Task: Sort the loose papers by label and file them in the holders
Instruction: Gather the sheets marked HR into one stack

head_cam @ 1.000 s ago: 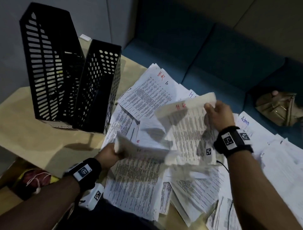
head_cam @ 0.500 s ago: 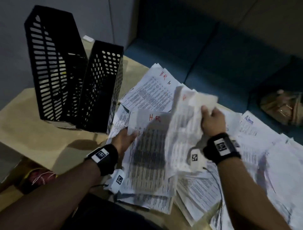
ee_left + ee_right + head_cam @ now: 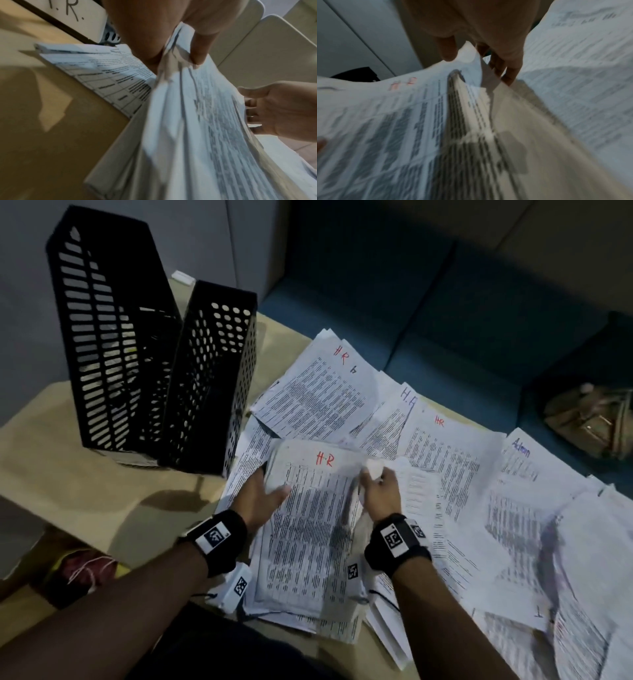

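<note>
A stack of printed papers with a red "H.R" on top lies in front of me on the table. My left hand grips its left edge, thumb on top; in the left wrist view the left hand pinches several sheets. At the stack's top right corner my right hand pinches a curled sheet, seen close in the right wrist view as a sheet between thumb and fingers. Two black holders stand at the back left, a tall slotted one and a lower round-holed one.
Loose sheets cover the table's right half, among them one marked HR, another HR and one marked Admin. Bare tabletop lies left of the stack. A blue sofa with a tan bag is behind.
My right hand has come down and left with its lifted sheet, which now lies against the H.R stack. My left hand keeps its hold on the stack's left edge.
</note>
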`<state>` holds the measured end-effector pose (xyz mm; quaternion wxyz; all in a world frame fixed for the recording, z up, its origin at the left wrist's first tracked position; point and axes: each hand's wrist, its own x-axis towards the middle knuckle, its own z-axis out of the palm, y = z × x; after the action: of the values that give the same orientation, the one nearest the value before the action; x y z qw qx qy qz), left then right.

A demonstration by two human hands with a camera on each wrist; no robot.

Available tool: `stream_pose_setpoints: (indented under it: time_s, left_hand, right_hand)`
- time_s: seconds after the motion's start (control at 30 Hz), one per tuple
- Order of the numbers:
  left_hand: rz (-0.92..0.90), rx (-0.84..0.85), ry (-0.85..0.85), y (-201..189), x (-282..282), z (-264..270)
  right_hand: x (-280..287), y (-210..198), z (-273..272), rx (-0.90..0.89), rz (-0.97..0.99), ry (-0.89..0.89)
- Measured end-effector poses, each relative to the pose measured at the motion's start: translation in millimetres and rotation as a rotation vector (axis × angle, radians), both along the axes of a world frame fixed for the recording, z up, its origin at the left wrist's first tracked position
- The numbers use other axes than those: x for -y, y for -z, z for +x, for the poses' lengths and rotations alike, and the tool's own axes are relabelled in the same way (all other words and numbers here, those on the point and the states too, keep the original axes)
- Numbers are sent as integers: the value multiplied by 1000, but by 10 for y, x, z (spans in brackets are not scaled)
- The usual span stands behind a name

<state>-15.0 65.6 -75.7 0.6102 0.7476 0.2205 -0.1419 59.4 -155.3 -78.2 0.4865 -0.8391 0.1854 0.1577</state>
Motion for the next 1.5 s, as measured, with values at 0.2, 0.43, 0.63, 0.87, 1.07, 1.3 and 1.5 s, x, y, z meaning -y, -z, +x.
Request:
stream_pose_setpoints:
  time_s: [0.2, 0.43, 0.63, 0.87, 1.07, 1.3, 1.5]
  left_hand:
    - [-99, 29, 54, -91, -16, 67]
    - [-66, 163, 99, -133, -60, 237]
    - [-115, 60, 34, -55, 6, 48]
    - [-151, -36, 63, -54, -73, -75]
    - [-418, -60, 142, 23, -80, -207]
    - [-435, -120, 190, 80, -144, -315]
    - [-180, -127, 108, -26, -67, -224]
  right_hand:
    - [14, -59, 91, 125, 87, -228]
    - [-15, -42, 58, 228, -185, -389]
    - [-13, -75, 60, 150, -48, -423]
    - [240, -154, 426, 110, -590, -568]
    - [304, -246, 545, 140, -600, -725]
    - [692, -632, 635, 99, -440, -332]
    - [1047, -1148, 797, 426, -449, -23]
